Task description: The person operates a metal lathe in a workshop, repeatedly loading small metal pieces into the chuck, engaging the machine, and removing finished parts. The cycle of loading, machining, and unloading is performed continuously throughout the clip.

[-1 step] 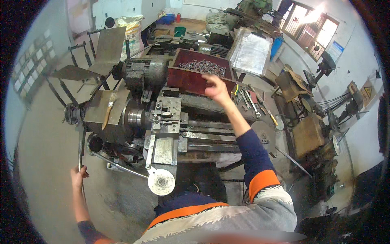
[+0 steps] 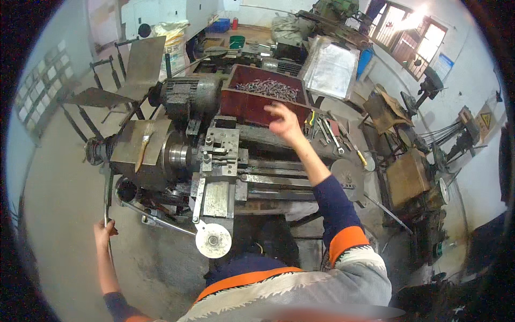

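Note:
My left hand [image 2: 104,229] is wrapped round a long thin metal lever [image 2: 107,201] at the left end of a lathe. My right hand [image 2: 285,127] hovers over the lathe bed, just in front of a dark red wooden box [image 2: 249,107]. Its fingers are bent and apart, and nothing shows between them. Inside the box lies a heap of small metal parts [image 2: 268,88]. Left of that hand sits the steel tool post [image 2: 222,147], beside the round chuck [image 2: 179,155]. A brush [image 2: 144,145] with a wooden handle rests on the sheet-metal cover [image 2: 123,142].
An electric motor [image 2: 193,96] stands behind the chuck. Wrenches [image 2: 335,137] and a yellow-handled tool [image 2: 362,158] lie to the right. Nearest my body is a round white handwheel [image 2: 213,241]. A metal chair [image 2: 142,64] stands at far left, and more machines [image 2: 410,177] line the right wall.
My right hand has drawn back slightly from the box toward me, its fingers a little more bent. The left hand stays on the lever.

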### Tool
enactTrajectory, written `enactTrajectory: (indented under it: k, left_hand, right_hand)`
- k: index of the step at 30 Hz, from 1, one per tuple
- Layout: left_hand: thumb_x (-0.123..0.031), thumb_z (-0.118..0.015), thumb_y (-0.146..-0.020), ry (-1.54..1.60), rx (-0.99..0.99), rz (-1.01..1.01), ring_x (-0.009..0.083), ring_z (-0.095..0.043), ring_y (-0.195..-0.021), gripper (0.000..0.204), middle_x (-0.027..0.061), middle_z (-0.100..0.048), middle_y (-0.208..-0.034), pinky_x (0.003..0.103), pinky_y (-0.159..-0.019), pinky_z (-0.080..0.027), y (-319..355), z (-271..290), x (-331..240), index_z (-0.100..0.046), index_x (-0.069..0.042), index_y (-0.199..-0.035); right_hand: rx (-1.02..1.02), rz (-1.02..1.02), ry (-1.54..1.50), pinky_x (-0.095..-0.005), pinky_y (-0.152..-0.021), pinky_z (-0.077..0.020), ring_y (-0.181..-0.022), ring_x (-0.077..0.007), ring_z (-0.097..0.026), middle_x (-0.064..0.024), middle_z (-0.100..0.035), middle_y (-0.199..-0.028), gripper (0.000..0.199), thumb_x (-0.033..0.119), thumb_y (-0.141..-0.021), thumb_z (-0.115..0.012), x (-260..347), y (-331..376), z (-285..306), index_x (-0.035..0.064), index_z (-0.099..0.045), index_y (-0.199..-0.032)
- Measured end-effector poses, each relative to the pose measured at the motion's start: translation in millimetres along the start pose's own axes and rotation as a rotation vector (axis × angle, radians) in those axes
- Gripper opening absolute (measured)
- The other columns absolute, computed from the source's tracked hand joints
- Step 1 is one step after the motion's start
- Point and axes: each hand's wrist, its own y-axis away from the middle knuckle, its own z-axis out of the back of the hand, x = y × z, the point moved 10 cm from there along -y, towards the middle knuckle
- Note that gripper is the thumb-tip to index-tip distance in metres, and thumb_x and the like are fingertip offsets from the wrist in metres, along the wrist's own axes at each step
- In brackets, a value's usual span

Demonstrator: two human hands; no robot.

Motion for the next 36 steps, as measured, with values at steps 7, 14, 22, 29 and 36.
enactTrajectory:
  k: [7, 14, 22, 29, 36]
  left_hand:
    - [-0.023, -0.067, -0.077, 0.05, 0.066, 0.002, 0.0174, -0.057, -0.051, 0.034, 0.0088, -0.057, -0.063, 0.029, -0.051, -0.05, -17, -5, 10, -0.054, 0.005, -0.092]
    - [-0.019, -0.063, -0.081, 0.638, 0.163, 0.475, 0.02, -0.048, -0.056, 0.03, 0.0086, -0.048, -0.066, 0.034, -0.053, -0.043, -43, 20, 109, -0.05, 0.001, -0.099]
    - [-0.018, -0.063, -0.081, 0.191, 0.058, 0.331, 0.0202, -0.048, -0.057, 0.029, 0.0089, -0.048, -0.067, 0.035, -0.053, -0.044, -81, 11, 99, -0.05, 0.001, -0.098]
    - [-0.018, -0.063, -0.081, 0.018, 0.087, 0.163, 0.0204, -0.049, -0.057, 0.029, 0.0092, -0.049, -0.067, 0.036, -0.054, -0.044, -78, 42, 107, -0.05, 0.001, -0.098]
    - [-0.02, -0.065, -0.08, 0.078, 0.002, 0.136, 0.0173, -0.051, -0.053, 0.028, 0.0082, -0.051, -0.063, 0.032, -0.051, -0.045, -31, 11, 46, -0.052, 0.002, -0.092]
  right_hand:
    - [-0.032, -0.35, 0.066, -0.0306, -0.082, -0.0468, -0.102, -0.0255, -0.057, -0.0169, -0.049, -0.127, 0.039, 0.013, -0.058, -0.057, -29, 180, 75, 0.0027, -0.067, -0.094]
    - [-0.083, -1.134, 0.473, -0.0328, -0.076, -0.0495, -0.083, -0.0269, -0.064, -0.0152, -0.065, -0.095, 0.041, 0.022, -0.06, -0.063, -62, 434, 241, 0.0049, -0.066, -0.096]
    - [0.001, -1.608, 0.716, -0.0361, -0.075, -0.0497, -0.081, -0.0313, -0.063, -0.0165, -0.065, -0.085, 0.032, 0.024, -0.06, -0.062, -62, 657, 274, 0.0101, -0.069, -0.088]
    - [0.3, -1.527, 0.823, -0.0401, -0.077, -0.0488, -0.082, -0.0342, -0.061, -0.0209, -0.063, -0.082, 0.027, 0.022, -0.059, -0.06, -94, 647, 235, 0.0011, -0.065, -0.076]
    - [0.552, -1.417, 0.863, -0.0413, -0.077, -0.0487, -0.085, -0.0354, -0.06, -0.0233, -0.062, -0.087, 0.028, 0.023, -0.062, -0.061, -110, 653, 231, -0.0017, -0.065, -0.075]
